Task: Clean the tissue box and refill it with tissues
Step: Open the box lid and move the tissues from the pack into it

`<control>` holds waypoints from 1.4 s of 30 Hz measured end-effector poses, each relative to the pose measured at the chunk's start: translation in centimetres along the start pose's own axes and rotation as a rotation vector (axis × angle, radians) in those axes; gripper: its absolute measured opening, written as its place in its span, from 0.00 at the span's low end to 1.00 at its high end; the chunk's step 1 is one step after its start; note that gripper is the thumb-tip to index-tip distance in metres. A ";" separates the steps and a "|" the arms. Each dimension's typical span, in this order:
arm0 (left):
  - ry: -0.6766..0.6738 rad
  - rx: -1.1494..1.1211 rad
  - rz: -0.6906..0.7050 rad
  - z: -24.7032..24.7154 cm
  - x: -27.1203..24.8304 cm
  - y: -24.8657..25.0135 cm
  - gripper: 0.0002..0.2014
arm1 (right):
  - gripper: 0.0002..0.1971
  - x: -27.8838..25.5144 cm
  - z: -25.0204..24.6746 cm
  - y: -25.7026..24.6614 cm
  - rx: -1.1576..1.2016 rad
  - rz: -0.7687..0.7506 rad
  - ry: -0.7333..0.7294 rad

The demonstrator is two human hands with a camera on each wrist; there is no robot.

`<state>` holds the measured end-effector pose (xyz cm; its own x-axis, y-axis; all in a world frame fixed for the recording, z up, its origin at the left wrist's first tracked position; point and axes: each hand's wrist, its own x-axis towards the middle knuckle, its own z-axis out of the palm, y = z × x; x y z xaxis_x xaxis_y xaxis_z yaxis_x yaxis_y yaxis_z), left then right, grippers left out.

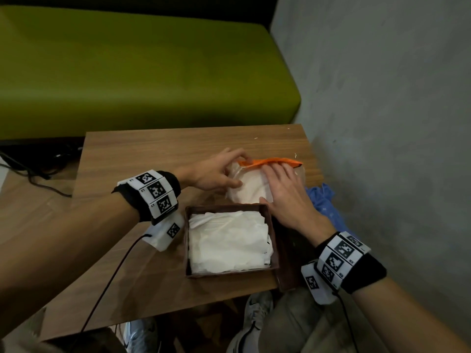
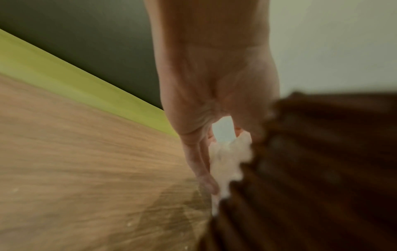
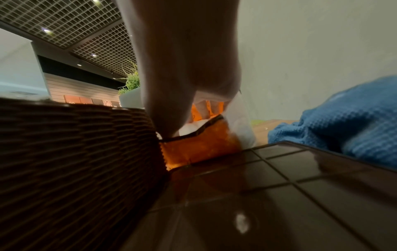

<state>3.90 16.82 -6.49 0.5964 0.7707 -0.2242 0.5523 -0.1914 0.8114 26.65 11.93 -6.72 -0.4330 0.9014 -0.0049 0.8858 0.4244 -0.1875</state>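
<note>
A: What's the biggest risk?
B: The table [image 1: 153, 154] is crowded; the brown box [image 1: 230, 272], full of tissues [image 1: 229, 240], sits just before the tissue pack [image 1: 248, 186].
A: And the hands?
B: The left hand [image 1: 214, 171] pinches the pack and the right hand [image 1: 285, 194] lies spread on it; tugging could tear the wrapper. Its opening seems far-side, the view's blurred.

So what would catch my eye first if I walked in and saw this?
Probably the two hands at the far side of the wooden table: the left hand and right hand both work at a clear plastic tissue pack with an orange edge. Just in front sits an open brown woven tissue box filled with white tissues. A crumpled blue cloth lies at the right.
</note>
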 end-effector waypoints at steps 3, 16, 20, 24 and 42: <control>0.011 -0.011 0.029 0.1 0.0 0.2 0.25 | 0.33 0.1 0.1 -0.1 -0.024 0.004 -0.013; -0.006 -0.009 0.060 0.5 -0.3 -0.1 0.25 | 0.15 0.4 0.7 -0.2 -0.101 0.012 0.033; 0.005 -0.018 0.065 0.5 -0.2 0.0 0.24 | 0.13 0.5 0.6 -0.1 -0.135 0.010 0.075; 0.012 -0.029 0.057 0.3 -0.3 0.1 0.24 | 0.13 0.5 0.3 -0.1 -0.095 -0.007 0.061; -0.025 -0.146 -0.010 0.2 -1.4 1.8 0.20 | 0.19 0.3 0.3 -0.2 -0.075 0.009 -0.044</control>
<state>4.16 15.30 -4.77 0.6065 0.7566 -0.2445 0.4690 -0.0921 0.8784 26.33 12.05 -6.99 -0.4302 0.9013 -0.0499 0.8991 0.4229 -0.1130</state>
